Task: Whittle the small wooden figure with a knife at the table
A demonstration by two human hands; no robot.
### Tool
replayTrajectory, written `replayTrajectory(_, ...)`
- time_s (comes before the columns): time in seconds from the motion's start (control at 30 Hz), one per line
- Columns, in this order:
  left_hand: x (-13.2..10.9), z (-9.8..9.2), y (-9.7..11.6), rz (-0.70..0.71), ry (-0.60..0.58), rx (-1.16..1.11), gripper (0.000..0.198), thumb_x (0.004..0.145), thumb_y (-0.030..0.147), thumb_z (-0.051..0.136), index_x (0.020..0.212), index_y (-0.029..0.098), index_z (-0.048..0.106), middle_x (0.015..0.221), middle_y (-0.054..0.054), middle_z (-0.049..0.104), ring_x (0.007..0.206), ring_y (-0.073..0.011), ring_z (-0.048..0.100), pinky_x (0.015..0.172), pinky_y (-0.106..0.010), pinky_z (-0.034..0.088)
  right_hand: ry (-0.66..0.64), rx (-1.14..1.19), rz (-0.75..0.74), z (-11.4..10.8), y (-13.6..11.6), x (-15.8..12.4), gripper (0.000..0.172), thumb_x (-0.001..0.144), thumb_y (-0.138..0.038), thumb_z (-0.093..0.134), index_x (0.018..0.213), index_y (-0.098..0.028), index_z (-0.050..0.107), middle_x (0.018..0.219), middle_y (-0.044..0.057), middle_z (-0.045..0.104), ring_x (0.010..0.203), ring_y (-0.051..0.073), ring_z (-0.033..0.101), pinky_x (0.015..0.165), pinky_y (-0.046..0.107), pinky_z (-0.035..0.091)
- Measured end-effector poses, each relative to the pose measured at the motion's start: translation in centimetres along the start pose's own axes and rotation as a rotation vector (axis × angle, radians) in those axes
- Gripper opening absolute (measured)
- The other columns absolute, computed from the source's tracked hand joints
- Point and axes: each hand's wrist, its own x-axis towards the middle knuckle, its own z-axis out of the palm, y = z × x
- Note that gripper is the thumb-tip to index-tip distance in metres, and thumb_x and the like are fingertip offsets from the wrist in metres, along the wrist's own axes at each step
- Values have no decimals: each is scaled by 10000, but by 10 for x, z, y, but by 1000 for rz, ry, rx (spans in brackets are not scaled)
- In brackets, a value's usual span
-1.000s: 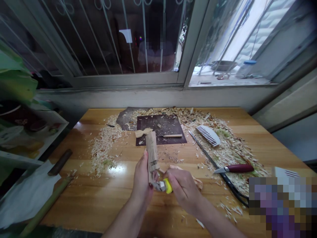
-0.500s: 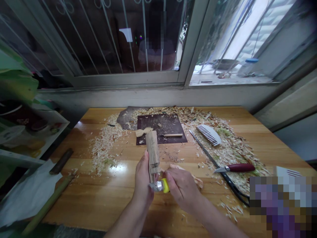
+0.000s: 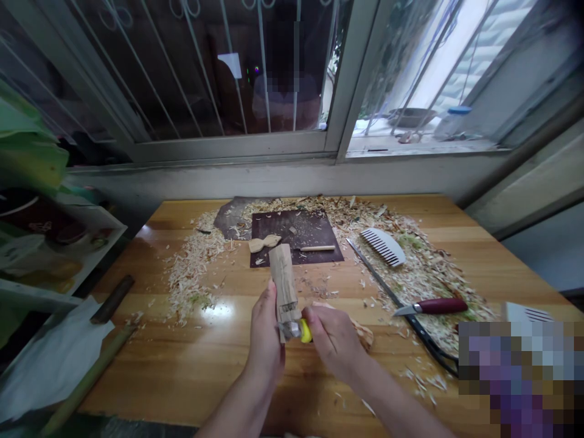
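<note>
My left hand (image 3: 266, 325) is wrapped round a squared piece of wood (image 3: 283, 277), which points away from me and leans slightly left. Near its close end the wood has a cut step and a narrower part. In my closed right hand (image 3: 335, 337) is a yellow-handled carving knife (image 3: 305, 331). Its metal end lies across the narrower part, just below the step; the cutting edge is hard to make out. Under and behind my right hand, another pale piece of wood (image 3: 364, 334) lies partly hidden on the table.
Wood shavings (image 3: 191, 274) cover much of the wooden table (image 3: 182, 365). A dark mat (image 3: 314, 228) bears a carved wooden piece (image 3: 264, 243) and a thin-handled tool (image 3: 318, 248). To the right lie a red-handled knife (image 3: 440, 306), a saw (image 3: 387, 289) and a white comb-like piece (image 3: 383, 246).
The carving knife has moved up along the wood, closer to the step. The wood's near end has shifted slightly right, and both hands keep their hold.
</note>
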Motion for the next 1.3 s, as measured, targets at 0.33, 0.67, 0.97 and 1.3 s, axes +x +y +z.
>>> replayTrajectory(0.33, -2, 8, 1, -113, -93, 7, 401, 644, 485, 650, 530, 157, 450, 393, 68, 408, 323, -37, 333, 323, -162, 231, -98, 214, -37, -10, 3, 0, 415, 930, -322, 217, 581, -194, 402, 558, -16, 448, 529, 107, 417, 542, 232, 298)
replayTrajectory(0.67, 7, 4, 3, -89, -64, 85, 442, 654, 549, 609, 537, 172, 411, 376, 79, 381, 304, -39, 324, 310, -159, 241, -64, 85, -45, -9, 1, 0, 417, 924, -318, 231, 571, -192, 413, 545, -20, 430, 528, 109, 416, 548, 234, 286)
replayTrajectory(0.97, 8, 0, 3, 62, -58, 185, 411, 649, 533, 623, 557, 158, 481, 380, 74, 425, 301, -47, 335, 321, -170, 222, -114, 95, -90, -12, -1, 0, 432, 932, -302, 239, 588, -181, 469, 561, -7, 483, 542, 107, 447, 558, 235, 308)
replayTrajectory(1.3, 9, 2, 4, 114, -13, 178, 414, 642, 525, 635, 539, 160, 470, 407, 72, 439, 330, -47, 357, 358, -174, 272, -41, -30, -153, -11, -5, 0, 374, 908, -245, 258, 577, -189, 423, 543, -6, 460, 530, 109, 422, 545, 238, 283)
